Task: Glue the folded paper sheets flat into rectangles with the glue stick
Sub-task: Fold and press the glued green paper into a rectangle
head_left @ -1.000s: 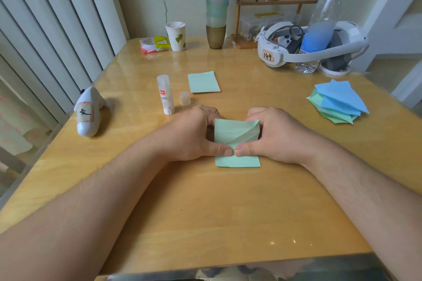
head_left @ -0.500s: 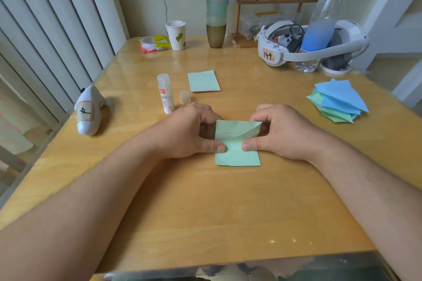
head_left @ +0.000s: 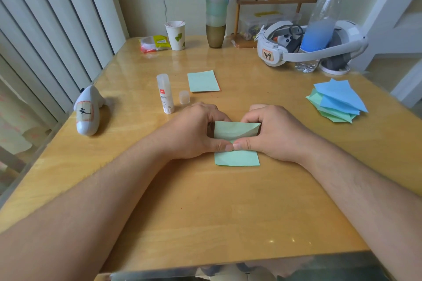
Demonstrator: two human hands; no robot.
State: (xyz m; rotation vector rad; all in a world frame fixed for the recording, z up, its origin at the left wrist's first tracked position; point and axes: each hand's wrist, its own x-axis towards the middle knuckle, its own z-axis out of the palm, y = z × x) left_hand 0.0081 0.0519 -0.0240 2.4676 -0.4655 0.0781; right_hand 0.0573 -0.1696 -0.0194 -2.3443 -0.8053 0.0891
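Left hand [head_left: 196, 132] and right hand [head_left: 276, 132] both pinch the green folded paper [head_left: 237, 143] on the bench [head_left: 205, 212], thumbs meeting mid-sheet. Curled fingers hide its side edges. Glue stick [head_left: 164, 93] stands uncapped nearby.

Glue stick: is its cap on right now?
No, the glue stick stands upright and uncapped on the table, with its clear cap standing apart just to its right.

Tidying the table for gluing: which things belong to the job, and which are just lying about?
Job: green sheet under both hands, glue stick, its cap, finished rectangle, paper pile.
Lying about: paper cup, bottle, headset, cup stack, white figurine.
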